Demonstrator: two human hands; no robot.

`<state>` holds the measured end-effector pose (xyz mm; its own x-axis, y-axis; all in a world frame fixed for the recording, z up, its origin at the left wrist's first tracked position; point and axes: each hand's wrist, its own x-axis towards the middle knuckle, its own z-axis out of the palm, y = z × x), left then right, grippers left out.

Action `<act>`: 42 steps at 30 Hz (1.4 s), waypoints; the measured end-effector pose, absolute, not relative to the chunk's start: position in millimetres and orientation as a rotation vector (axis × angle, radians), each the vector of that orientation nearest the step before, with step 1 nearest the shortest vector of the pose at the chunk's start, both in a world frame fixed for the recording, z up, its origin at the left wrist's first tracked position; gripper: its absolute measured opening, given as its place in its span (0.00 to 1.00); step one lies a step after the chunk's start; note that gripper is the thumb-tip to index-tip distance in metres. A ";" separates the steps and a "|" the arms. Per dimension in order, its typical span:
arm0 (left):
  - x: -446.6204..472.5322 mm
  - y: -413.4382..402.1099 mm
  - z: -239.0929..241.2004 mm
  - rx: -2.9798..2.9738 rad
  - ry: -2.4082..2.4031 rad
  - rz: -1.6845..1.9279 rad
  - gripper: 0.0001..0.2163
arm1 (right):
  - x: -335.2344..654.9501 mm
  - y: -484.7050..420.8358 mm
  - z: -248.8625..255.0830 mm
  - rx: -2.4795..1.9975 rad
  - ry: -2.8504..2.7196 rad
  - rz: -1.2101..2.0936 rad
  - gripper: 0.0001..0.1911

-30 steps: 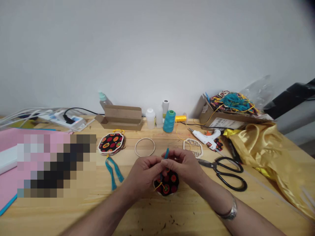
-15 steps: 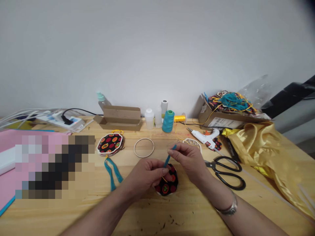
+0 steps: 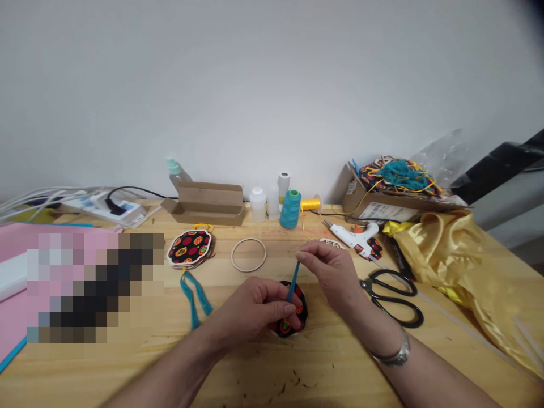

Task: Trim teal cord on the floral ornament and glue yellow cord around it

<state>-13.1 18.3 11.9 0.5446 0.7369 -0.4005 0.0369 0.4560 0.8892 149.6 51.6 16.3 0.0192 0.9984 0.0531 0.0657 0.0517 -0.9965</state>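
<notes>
A narrow bundle of teal thread (image 3: 294,281) stretches at a slant between my hands. My left hand (image 3: 257,309) pinches its lower end between thumb and fingers, and my right hand (image 3: 331,275) pinches the upper end. Under my left fingers lies a dark round ornament (image 3: 285,327) with a red and green pattern, partly covered by the hand. To the left rests a stack of similar scalloped ornaments (image 3: 190,249) with yellow cord and a teal tassel (image 3: 193,300) hanging from the front.
A thin ring (image 3: 249,255) lies beyond my hands. Black-handled scissors (image 3: 393,297), a white glue gun (image 3: 355,238) and gold cloth (image 3: 446,255) are at the right. Behind stand a teal thread cone (image 3: 290,209), white bottles (image 3: 258,205) and a filled cardboard box (image 3: 382,209).
My right hand has shifted slightly right, and my left hand has dropped a little. More of the teal thread bundle shows between them.
</notes>
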 end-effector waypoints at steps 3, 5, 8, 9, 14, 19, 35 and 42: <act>-13.9 17.9 14.8 1.044 0.842 0.517 0.07 | 148.1 49.0 20.6 -1.201 -1.298 1.138 0.05; -14.3 17.5 16.5 1.055 0.793 0.522 0.09 | 146.1 45.8 23.6 -1.173 -1.322 1.141 0.05; -14.8 17.1 17.3 1.033 0.760 0.566 0.11 | 142.4 40.4 25.5 -1.141 -1.346 1.157 0.05; -14.9 17.0 17.1 1.018 0.759 0.590 0.12 | 141.1 38.9 25.3 -1.130 -1.353 1.164 0.05; -13.6 16.8 14.6 1.029 0.795 0.749 0.10 | 136.4 34.7 21.7 -1.075 -1.395 1.097 0.04; -10.1 16.9 13.7 0.983 0.876 0.823 0.09 | 136.2 34.9 20.0 -1.093 -1.409 1.099 0.05; -11.1 20.2 17.8 1.041 1.125 0.904 0.12 | 180.6 46.9 54.5 -1.547 -2.151 0.285 0.08; -10.9 21.7 19.2 0.985 1.158 0.934 0.11 | 263.2 21.5 26.0 -1.966 -2.550 -0.070 0.08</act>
<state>-10.9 21.7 19.2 0.1571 0.9459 -0.2839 -0.0771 0.2984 0.9513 263.2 21.5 26.0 -0.2526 0.9669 -0.0365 0.9635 0.2548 0.0826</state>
